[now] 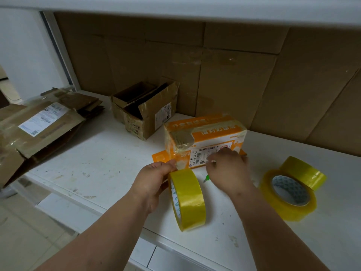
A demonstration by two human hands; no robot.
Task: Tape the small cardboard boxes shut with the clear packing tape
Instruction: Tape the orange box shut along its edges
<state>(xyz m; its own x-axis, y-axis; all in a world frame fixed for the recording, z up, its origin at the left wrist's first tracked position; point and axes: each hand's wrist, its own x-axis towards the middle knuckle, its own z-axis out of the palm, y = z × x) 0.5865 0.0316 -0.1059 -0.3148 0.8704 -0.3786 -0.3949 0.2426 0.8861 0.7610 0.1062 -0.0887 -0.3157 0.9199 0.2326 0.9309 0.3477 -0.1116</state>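
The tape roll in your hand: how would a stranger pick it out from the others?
On the white table, find the orange and white box. The tape roll stands on edge just in front of it, gripped by the left hand. The two other rolls sit untouched to the right.

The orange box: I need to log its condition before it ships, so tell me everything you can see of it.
The orange box is a small cardboard carton, orange and white with white lettering. It lies on the white table, an orange flap spread flat at its base. Glossy clear tape wraps its top and left end. A white barcode label faces the camera. The left hand touches its lower left corner while holding the tape roll; the right hand works at the label.
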